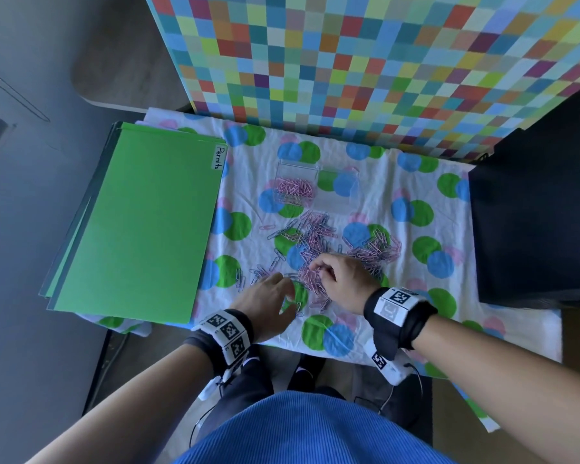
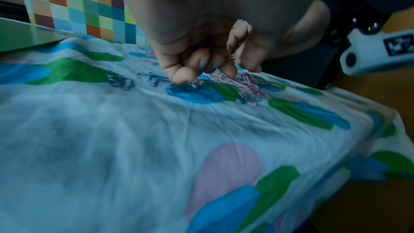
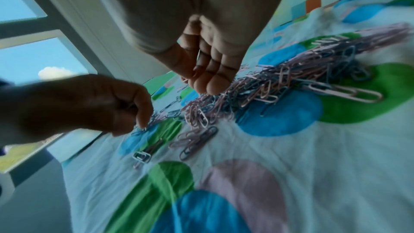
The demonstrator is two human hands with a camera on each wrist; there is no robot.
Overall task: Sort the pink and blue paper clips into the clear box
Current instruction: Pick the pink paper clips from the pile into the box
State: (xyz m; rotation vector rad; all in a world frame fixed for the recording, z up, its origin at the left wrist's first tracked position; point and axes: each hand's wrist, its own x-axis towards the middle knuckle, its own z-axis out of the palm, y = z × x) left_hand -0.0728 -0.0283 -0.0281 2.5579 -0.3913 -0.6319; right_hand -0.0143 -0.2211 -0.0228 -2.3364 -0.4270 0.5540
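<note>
A mixed pile of pink and blue paper clips (image 1: 315, 242) (image 3: 280, 84) lies on the spotted cloth (image 1: 412, 185). Beyond it stands the clear box (image 1: 315, 187) with two compartments. Pink clips (image 1: 293, 187) fill the left compartment, and the right one (image 1: 340, 185) looks empty. My left hand (image 1: 275, 289) (image 2: 201, 72) is curled at the pile's near left edge, fingertips on the cloth, with what look like blue clips in its fingers. My right hand (image 1: 322, 267) (image 3: 201, 81) hovers over the pile's middle, thumb and fingers pinching pink clips.
A stack of green folders (image 1: 138, 222) labelled "Permits" lies left of the cloth. A checkered board (image 1: 349, 61) stands behind the box. A black block (image 1: 533, 222) borders the right side. The table's front edge (image 1: 282, 343) is just behind my wrists.
</note>
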